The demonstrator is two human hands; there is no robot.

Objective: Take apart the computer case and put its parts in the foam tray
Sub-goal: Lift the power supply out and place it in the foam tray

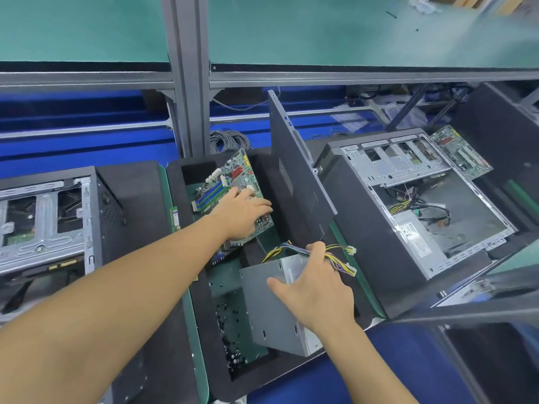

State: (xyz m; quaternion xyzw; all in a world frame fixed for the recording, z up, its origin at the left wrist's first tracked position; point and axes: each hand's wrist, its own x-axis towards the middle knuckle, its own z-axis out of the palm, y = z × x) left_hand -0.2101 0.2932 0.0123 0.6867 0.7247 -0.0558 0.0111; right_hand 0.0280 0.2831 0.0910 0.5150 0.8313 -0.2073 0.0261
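Note:
A black foam tray (186, 176) lies in the middle of the bench. A green motherboard (233, 176) leans tilted in its far compartment, and my left hand (242, 212) rests on the board with fingers spread. A grey power supply (268, 304) sits tilted in the near compartment. My right hand (318, 284) lies on its top, the fingers curled round its yellow and purple cable bundle (338, 252). Several small black screws (230, 325) lie in the compartment beside it. A dark side panel (294, 167) stands upright in the tray's right slot.
An open computer case (408, 199) lies on its side to the right, with a power supply and loose cables inside. Another case (46, 217) sits at the left. A second motherboard (458, 153) leans behind the right case. A green shelf (320, 30) hangs overhead.

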